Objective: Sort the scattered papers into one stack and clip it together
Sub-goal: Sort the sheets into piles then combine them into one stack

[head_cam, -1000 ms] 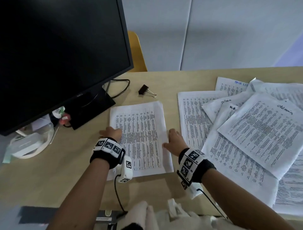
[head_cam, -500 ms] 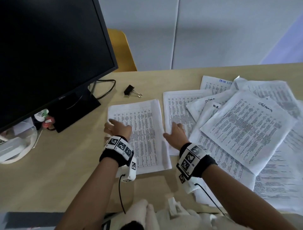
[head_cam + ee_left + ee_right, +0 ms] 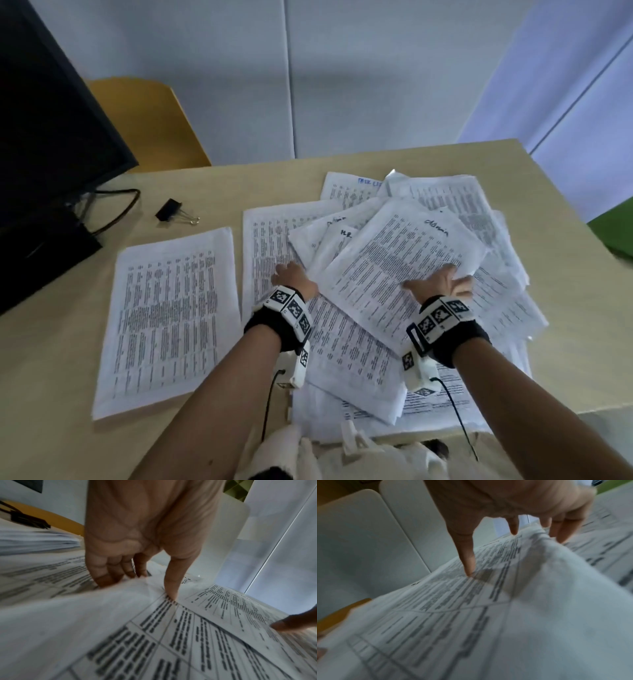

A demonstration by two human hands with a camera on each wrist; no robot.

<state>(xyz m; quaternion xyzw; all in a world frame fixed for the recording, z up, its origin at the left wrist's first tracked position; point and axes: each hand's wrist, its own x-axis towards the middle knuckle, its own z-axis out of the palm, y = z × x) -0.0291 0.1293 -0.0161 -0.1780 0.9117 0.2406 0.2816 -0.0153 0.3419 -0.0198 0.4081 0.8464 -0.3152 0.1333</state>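
Observation:
A neat stack of printed papers (image 3: 168,315) lies on the left of the wooden table (image 3: 61,359). To its right, several sheets lie in a scattered pile (image 3: 346,353). The top sheet (image 3: 394,260), handwritten at its head, lies aslant. My left hand (image 3: 291,277) pinches its left edge, with the thumb (image 3: 171,585) on top and the fingers (image 3: 116,572) under the raised edge. My right hand (image 3: 442,281) grips its right edge, the thumb (image 3: 467,555) pressing on the print and the fingers (image 3: 563,530) curled behind the lifted paper. A black binder clip (image 3: 171,210) lies behind the neat stack.
A black monitor (image 3: 51,137) on its stand fills the left, and a cable (image 3: 116,212) loops beside the clip. A yellow chair back (image 3: 147,120) stands behind the table. Grey partition panels (image 3: 308,85) close the back. The pile overhangs the table's near edge (image 3: 394,431).
Both hands have left the neat stack and moved right onto the scattered pile, taking hold of the top sheet's two edges. The head view has swung right.

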